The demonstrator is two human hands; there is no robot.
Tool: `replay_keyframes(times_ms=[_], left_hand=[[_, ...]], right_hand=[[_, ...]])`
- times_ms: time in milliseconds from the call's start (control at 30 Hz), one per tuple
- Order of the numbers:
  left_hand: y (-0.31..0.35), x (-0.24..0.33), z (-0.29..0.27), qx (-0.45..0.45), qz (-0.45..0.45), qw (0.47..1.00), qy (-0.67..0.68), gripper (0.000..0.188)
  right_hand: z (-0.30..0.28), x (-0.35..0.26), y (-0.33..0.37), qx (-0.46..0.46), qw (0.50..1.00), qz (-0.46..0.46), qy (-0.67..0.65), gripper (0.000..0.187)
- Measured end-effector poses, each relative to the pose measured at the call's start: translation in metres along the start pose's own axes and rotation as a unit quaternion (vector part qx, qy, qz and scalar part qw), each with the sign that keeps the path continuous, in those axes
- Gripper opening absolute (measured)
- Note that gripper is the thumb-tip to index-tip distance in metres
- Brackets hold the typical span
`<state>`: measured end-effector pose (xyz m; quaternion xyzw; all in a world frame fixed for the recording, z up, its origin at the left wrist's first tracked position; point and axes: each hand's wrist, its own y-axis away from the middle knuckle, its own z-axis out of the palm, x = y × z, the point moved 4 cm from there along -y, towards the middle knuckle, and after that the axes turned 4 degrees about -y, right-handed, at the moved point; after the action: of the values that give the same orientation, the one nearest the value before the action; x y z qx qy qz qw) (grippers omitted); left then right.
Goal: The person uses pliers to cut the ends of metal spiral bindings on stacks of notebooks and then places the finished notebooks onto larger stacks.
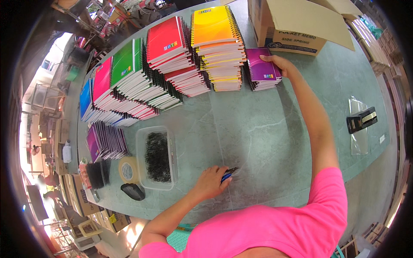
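Observation:
Blue-handled pliers (226, 176) rest in my left hand (211, 182), fingers wrapped round the handles and the dark jaws pointing right, low over the table. My right hand (278, 64) reaches far forward to a short stack of purple spiral notebooks (261, 69). Its thumb lies on the top cover and the other fingers curl down the right side, partly hidden. Whether it grips one notebook or several cannot be made out. Left of my left hand stands a clear plastic box (173, 165) holding a heap of small black pieces (158, 157).
Tall stacks of yellow (215, 26), red (165, 38), green (124, 64), pink (103, 77) and blue (85, 99) notebooks line the far left. More purple notebooks (107, 139), a tape roll (127, 170) and a black object (132, 191) lie left. An open carton (297, 43) stands behind; a black tape dispenser (361, 120) sits right.

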<state>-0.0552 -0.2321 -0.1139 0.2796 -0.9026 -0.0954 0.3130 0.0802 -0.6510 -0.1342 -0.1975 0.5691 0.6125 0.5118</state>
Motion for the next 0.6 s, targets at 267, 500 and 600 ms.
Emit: replay_keyframes(times_ms=[267,500,600], left_hand=[[-0.003,-0.002,0.002,0.039,0.011,0.999,-0.003,0.039],[0.000,-0.008,0.006,0.088,0.006,0.996,0.013,0.041],[-0.008,-0.009,0.004,0.044,-0.024,0.999,0.001,0.041]], right_hand=[[0.050,-0.057,0.111,0.316,0.762,-0.378,0.420,0.053],[-0.050,-0.180,0.150,0.536,0.426,-0.344,0.643,0.095],[-0.113,-0.222,0.086,0.471,0.429,-0.323,0.700,0.103]])
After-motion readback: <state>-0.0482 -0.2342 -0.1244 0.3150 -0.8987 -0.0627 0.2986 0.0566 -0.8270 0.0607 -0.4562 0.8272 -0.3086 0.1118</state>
